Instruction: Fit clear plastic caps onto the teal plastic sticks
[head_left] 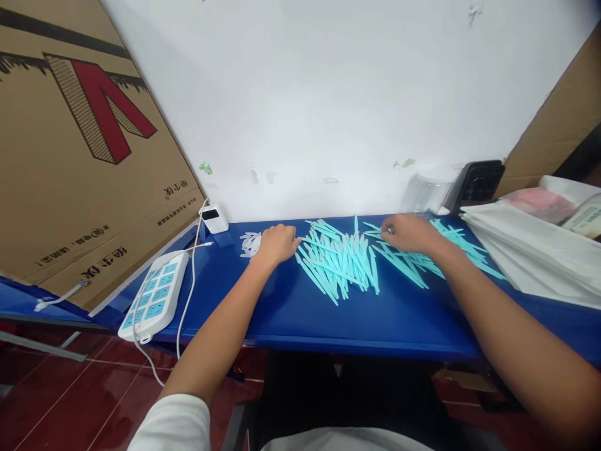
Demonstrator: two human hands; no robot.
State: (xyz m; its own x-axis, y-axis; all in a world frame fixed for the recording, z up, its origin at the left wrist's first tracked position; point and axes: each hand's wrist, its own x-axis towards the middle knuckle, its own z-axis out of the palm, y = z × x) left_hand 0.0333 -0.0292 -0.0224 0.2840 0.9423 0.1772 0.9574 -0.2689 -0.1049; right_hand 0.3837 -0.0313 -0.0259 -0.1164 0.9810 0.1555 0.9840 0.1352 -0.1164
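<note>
A heap of slim turquoise plastic sticks (335, 260), many with pale ends, lies on the blue table (300, 326) between my two hands. My left hand (280, 243) is closed with its fingers curled down, between that heap and a small pile of whitish translucent pieces (250, 244). The thumb side is close to the heap's left edge. Over a second spread of turquoise sticks (408, 266) on the right, my right hand (406, 232) has its fingers curled together in a pinch. What either hand holds, if anything, is hidden by the fingers.
At left are a white power strip (154, 294) with cables and a small white device (215, 219). A large cardboard box (94, 188) stands beyond. A clear tub (434, 191), a black stand (476, 185) and white packets (530, 244) sit at right. A white wall (319, 113) rises behind.
</note>
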